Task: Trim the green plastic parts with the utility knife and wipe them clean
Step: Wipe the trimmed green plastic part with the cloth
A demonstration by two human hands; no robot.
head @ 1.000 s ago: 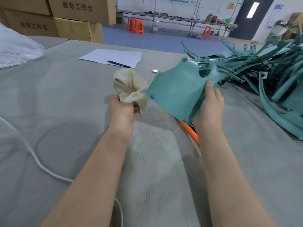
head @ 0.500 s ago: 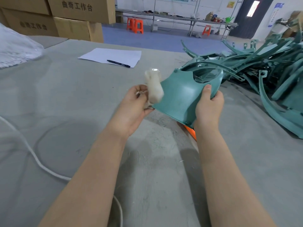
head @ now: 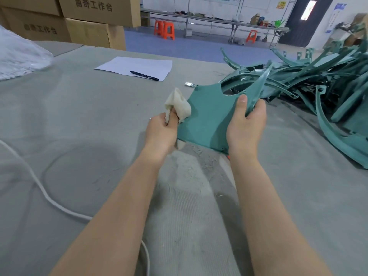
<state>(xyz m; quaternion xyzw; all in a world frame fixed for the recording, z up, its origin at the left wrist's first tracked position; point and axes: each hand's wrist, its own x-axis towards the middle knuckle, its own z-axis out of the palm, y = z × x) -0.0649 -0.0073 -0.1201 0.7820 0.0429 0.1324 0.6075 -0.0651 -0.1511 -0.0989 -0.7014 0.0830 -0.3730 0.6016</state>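
Head view: grey felt counter (head: 79, 120) fills most of the frame, lighter worn patch in the middle w/ thin green shavings (head: 199, 162) scattered on it. On the right side of the counter lies a big tangled pile (head: 322, 84) of green curved parts, well apart from the boxes (head: 89, 18) stacked at far left. A clear plastic bag (head: 18, 56) sits at the left edge. A white cord (head: 39, 186) loops across the near left of the counter and runs under the left forearm.

The part (head: 207, 120) being worked is a flat green panel w/ a curved cutout at its far edge, held in front of the person, btwn both hands, just left of the pile. Its near edge is low over the shavings; can't tell if it touches the counter.

Paper (head: 139, 66) lies farther back, centre-left, w/ a black pen (head: 144, 75) on its near edge.

R hand (head: 247, 124) holds the part's right side, thumb flat on the top face, fingers curled under the rim. L hand (head: 161, 132) has fingers curled round a cream rag (head: 179, 106), which bunches up above the fist and touches the part's left edge.

A small silver bit (head: 190, 84) sits on the counter just beyond the part. An orange sliver (head: 229, 156) peeks out below the part by the right wrist; too little shows to say what it is.
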